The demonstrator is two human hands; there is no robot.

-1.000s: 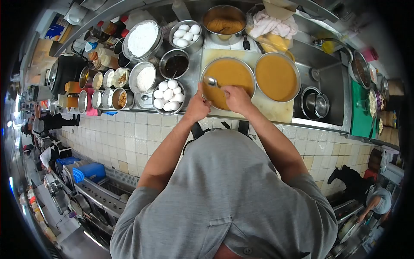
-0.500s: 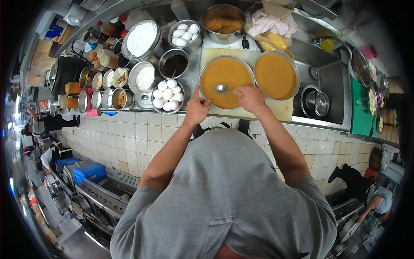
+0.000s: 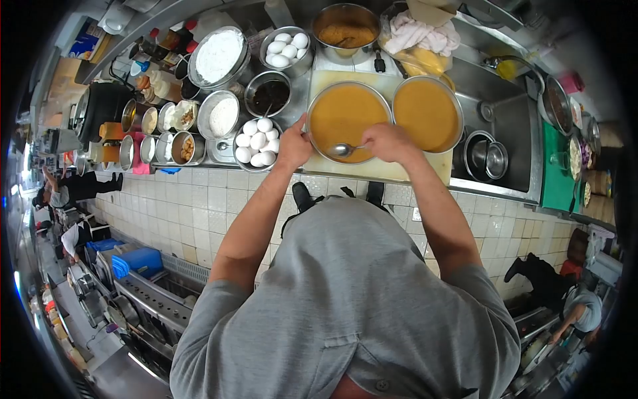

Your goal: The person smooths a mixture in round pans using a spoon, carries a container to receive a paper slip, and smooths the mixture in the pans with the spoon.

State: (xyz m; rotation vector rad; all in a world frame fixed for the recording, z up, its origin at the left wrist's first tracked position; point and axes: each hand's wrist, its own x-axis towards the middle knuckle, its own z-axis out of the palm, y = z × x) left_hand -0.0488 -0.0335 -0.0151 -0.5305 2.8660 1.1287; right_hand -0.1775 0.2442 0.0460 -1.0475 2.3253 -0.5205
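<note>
A round metal pan [image 3: 318,149] of smooth orange-brown batter or sauce sits on a pale cutting board [image 3: 425,165]. My left hand [image 3: 294,146] grips its left rim, the fingers partly hidden along the outer wall. In my right hand [image 3: 391,143], closed over the front right rim, is a metal spoon [image 3: 341,150]. The spoon's bowl lies at the surface of the orange-brown mix, near the front of the pan. A second round pan [image 3: 460,120] with the same mix stands against the first on the right.
To the left are bowls of white eggs [image 3: 258,143], white powder [image 3: 219,56] and dark liquid [image 3: 269,96]. Behind the pans stands a pot [image 3: 345,56] with orange-brown residue. A sink [image 3: 512,146] holding metal bowls lies right. Other people work at both sides, behind me.
The spoon has moved from mid-pan toward the front rim. My left hand has shifted left and up along the rim, its index finger no longer pointing along it.
</note>
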